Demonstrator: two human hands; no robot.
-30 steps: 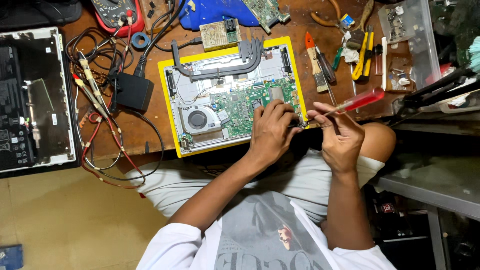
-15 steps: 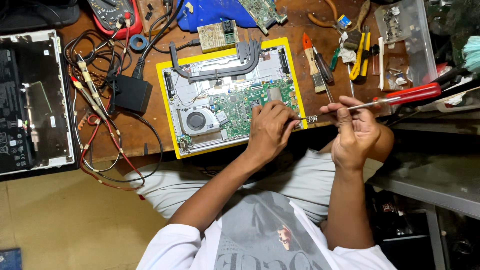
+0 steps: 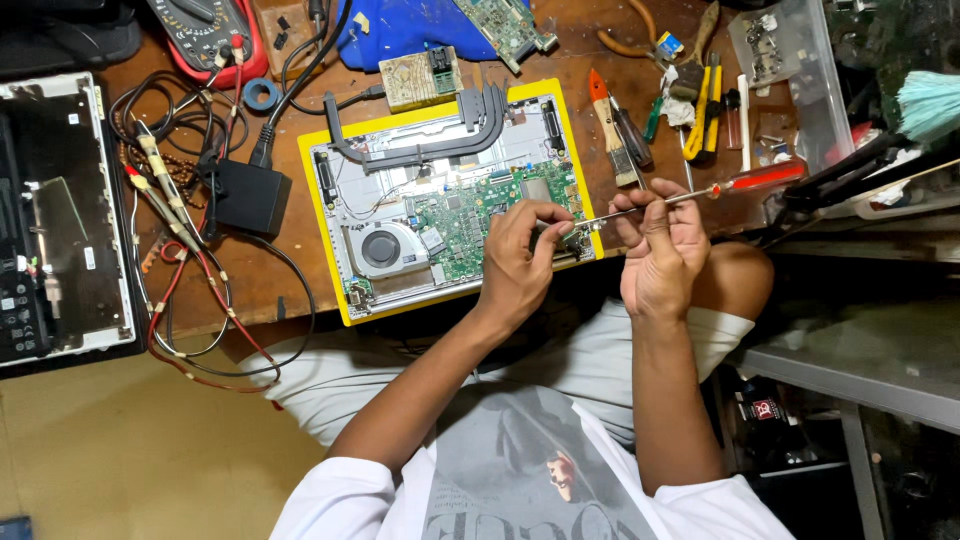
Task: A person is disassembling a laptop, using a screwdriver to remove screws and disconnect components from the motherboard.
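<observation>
**Screwdriver tip at the corner of the open laptop**

Head view, the only one: you are looking down at your own two hands over a wooden bench (image 3: 300, 285). Your left hand (image 3: 520, 260) is resting on the lower right corner of the opened yellow-edged laptop chassis (image 3: 450, 200), fingers curled together and pinching something small at the board's edge; what exactly it is pinching is too small to tell. Your right hand (image 3: 660, 245) is closed around the thin steel shaft of the red-handled screwdriver (image 3: 700, 192), with the handle sticking out up and to the right and the tip lying just beside your left fingertips.

The green circuit board (image 3: 470, 215) is sitting bare in the chassis, with the round black cooling fan (image 3: 380, 247) to its left and the dark curved heat pipes (image 3: 420, 145) above. That board looks thin, stiff and fragile, so the chassis rim seems the safer place to steady it. The screwdriver is looking light and rigid; gripping so far down the smooth shaft is giving fine control but a slippery hold, I judge.

Around you: a black power brick (image 3: 250, 197) with red and black test leads (image 3: 175, 240) to the left, a red-cased multimeter (image 3: 210, 35) at the top, and yellow-handled pliers (image 3: 705, 100) beside a clear plastic parts box (image 3: 800, 80) on the right.
</observation>
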